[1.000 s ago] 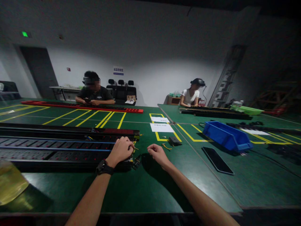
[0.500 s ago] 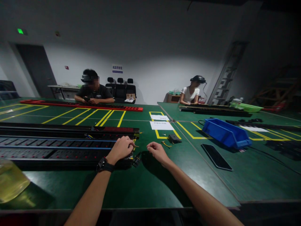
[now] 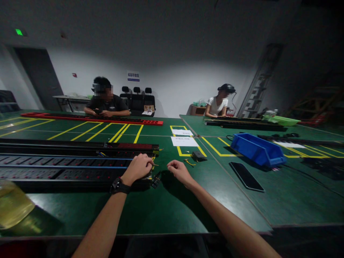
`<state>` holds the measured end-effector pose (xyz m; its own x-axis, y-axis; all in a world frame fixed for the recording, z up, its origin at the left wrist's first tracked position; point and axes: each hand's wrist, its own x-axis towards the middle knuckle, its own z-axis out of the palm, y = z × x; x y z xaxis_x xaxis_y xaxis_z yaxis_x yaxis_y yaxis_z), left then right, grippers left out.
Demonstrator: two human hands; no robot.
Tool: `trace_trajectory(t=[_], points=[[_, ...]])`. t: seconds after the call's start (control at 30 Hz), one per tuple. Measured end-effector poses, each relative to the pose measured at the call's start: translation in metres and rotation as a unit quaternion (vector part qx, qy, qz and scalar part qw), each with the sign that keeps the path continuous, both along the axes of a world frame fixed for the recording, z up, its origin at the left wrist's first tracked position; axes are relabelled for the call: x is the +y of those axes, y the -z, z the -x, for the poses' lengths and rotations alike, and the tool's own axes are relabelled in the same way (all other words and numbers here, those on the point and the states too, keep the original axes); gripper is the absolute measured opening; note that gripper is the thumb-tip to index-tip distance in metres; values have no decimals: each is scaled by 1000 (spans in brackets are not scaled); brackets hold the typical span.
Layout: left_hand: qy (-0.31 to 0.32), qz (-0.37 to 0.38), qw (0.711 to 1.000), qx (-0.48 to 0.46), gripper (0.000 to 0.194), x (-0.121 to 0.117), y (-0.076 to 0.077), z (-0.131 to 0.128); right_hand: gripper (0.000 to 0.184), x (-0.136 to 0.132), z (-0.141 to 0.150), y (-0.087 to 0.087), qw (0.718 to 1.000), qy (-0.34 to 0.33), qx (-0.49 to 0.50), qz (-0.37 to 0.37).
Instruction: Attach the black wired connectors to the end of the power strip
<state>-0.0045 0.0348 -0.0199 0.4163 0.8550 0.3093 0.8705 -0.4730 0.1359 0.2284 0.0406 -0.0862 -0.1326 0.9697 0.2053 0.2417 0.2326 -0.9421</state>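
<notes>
Near the tabletop's (image 3: pixel 150 215) front edge, left hand (image 3: pixel 137 167) on a black strip's (image 3: pixel 80 176) end, grip unclear; right hand (image 3: pixel 179 171) just beside, fingertips seemingly pressed together.

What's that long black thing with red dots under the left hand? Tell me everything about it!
The long black strip looks like hard plastic or metal. Rows of dark panels with little red dots run along it, with narrow blue lines lengthwise. It lies flat on the green table, running out of the picture at left. Yellow wires show at its right end, where the left hand rests.
</notes>
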Motion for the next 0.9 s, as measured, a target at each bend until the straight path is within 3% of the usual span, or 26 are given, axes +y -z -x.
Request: trace_trajectory(t=[0.57,0.63,0.73,0.9], points=[[8,-5,1000,5,30,3,2,2,19,3,-2,-1,999,10,-31,-28],[9,-4,1000,4,30,2,1,2,21,7,-10,-8,995,60,-57,-63],[9,0,1000,0,30,2,1,3,28,17,-38,-21,970,196,-106,-98],[11,-1,1000,-3,30,4,3,3,32,31,-107,-29,906,387,-162,-61]])
